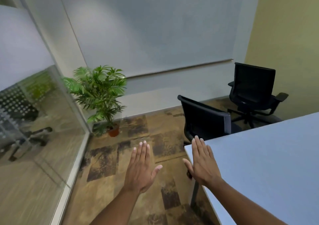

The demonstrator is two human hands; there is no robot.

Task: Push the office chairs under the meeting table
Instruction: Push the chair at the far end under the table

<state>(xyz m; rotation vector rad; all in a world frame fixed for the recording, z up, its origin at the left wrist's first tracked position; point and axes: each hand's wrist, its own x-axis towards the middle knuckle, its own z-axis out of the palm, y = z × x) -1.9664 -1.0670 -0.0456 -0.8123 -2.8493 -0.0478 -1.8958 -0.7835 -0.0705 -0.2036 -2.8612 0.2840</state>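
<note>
The person is holding the left hand (pixel 140 168) and the right hand (pixel 202 162) out flat, fingers spread, touching nothing. I think they are getting ready to push. The near chair (pixel 205 119) is sitting just beside the tabletop (pixel 269 157) corner. The far chair (pixel 252 90) is standing apart, near the wall. Next, they need to reach the near chair's back. A plant is growing in a pot (pixel 114 130).

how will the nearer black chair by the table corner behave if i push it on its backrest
The nearer chair will probably roll easily; the far chair of similar style shows a star base, though the nearer one's base is hidden. The patterned carpet may add drag. Its backrest looks like thin mesh, so it could flex or swivel rather than move straight toward the table.
</note>
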